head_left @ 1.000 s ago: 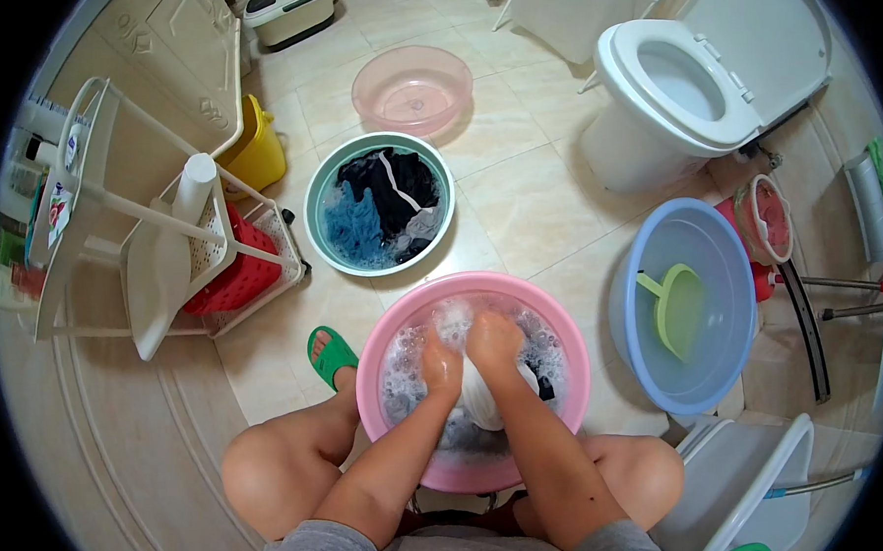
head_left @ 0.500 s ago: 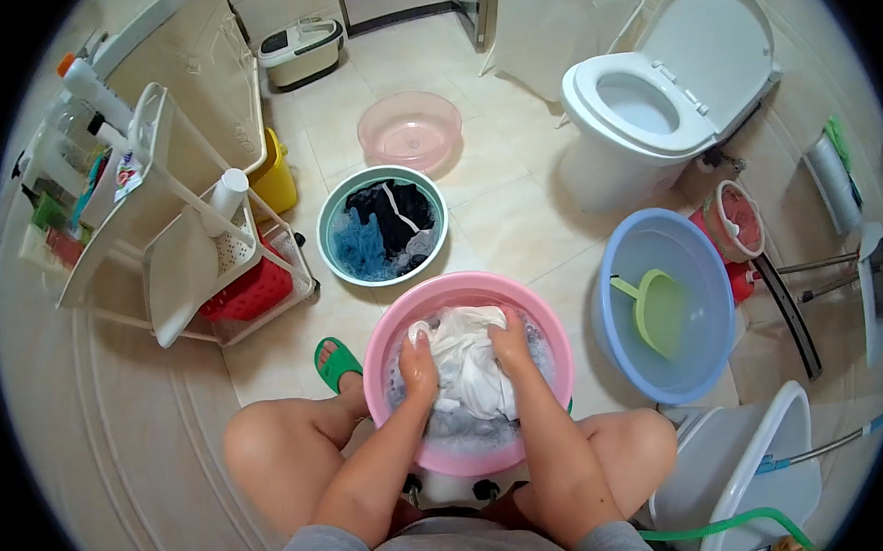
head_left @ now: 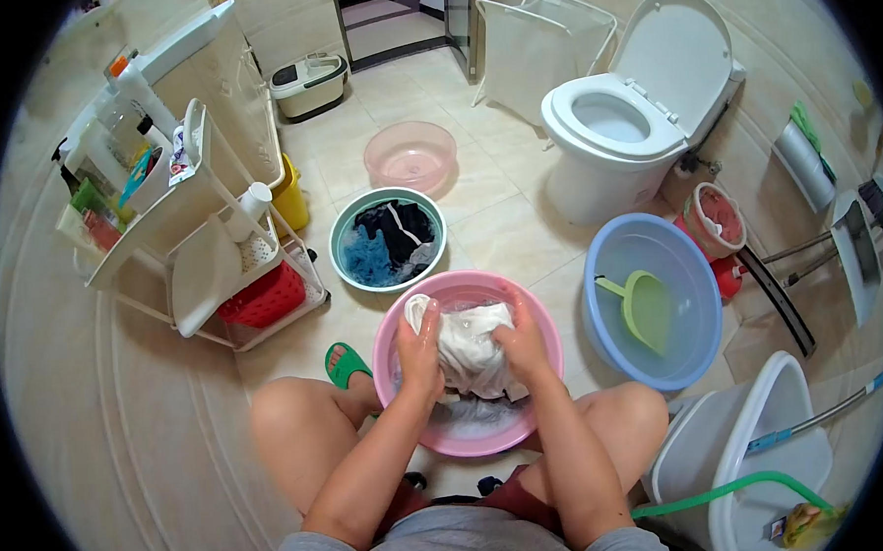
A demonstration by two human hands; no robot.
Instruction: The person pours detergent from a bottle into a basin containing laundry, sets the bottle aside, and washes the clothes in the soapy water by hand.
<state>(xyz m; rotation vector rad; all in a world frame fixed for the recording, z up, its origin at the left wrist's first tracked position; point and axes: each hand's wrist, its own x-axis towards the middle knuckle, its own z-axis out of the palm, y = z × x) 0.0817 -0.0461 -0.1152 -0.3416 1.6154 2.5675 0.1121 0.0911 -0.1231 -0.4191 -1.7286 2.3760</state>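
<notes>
A bunched, wet white cloth garment (head_left: 474, 353) is held over the pink basin (head_left: 553, 354), which stands between my knees with sudsy water in it. My left hand (head_left: 422, 353) grips the garment's left side, thumb up. On its right side, my right hand (head_left: 523, 341) has its fingers closed on the fabric. The garment's exact kind is hidden by its folds. Just beyond, a green-rimmed basin (head_left: 340, 265) holds soaking dark and blue clothes (head_left: 391, 240).
At right sits a blue basin (head_left: 701, 348) of water with a green dipper (head_left: 645, 311) in it. Behind it is a toilet (head_left: 604, 170). An empty pink basin (head_left: 410, 157) lies farther off. A shelf cart (head_left: 163, 224) stands left; a white tub (head_left: 745, 459) with a green hose (head_left: 736, 481) is near right.
Both hands have raised the white garment from the suds and gathered it more tightly. The view has tilted up a little, showing more of the doorway.
</notes>
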